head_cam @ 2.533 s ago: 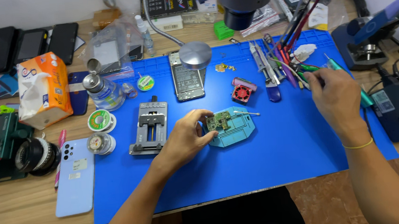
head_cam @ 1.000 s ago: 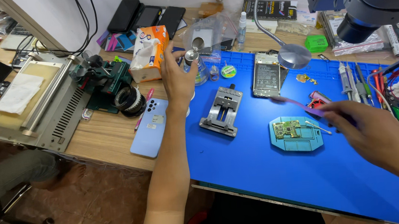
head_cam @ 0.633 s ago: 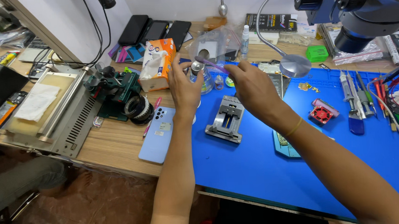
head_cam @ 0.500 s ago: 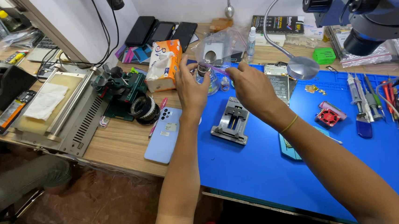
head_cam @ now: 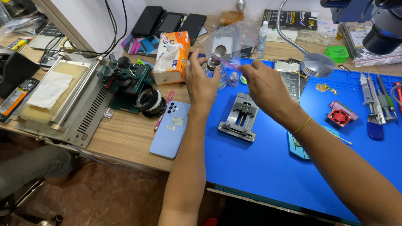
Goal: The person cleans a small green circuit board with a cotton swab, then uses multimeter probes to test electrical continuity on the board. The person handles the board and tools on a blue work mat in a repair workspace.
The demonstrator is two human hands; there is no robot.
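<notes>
Since half a second ago the view has swung slightly left and both hands have closed in on the small dispenser bottle (head_cam: pixel 217 68), which stands at the far left corner of the blue mat (head_cam: pixel 271 169) on the desk (head_cam: pixel 118 137), just right of the orange tissue box (head_cam: pixel 172 57); the left hand (head_cam: pixel 202 82), fingers spread and upright, cups the bottle's side, touching it; the right hand (head_cam: pixel 266 82) has its fingers pressed together, pinching a thin purple-handled tool (head_cam: pixel 228 63) whose tip reaches the bottle's metal top; just near of the hands sits a grey metal clamp fixture (head_cam: pixel 239 117), and left of it, off the mat, a light blue phone (head_cam: pixel 170 129) lies face down; the bottle looks like clear glass or plastic with a sprung metal cap, so I judge it light, smooth, easily tipped and likely breakable; it is best steadied around the lower body, where the left hand is; the tool looks slender, light and somewhat flexible, best held near its tip end for control.
</notes>
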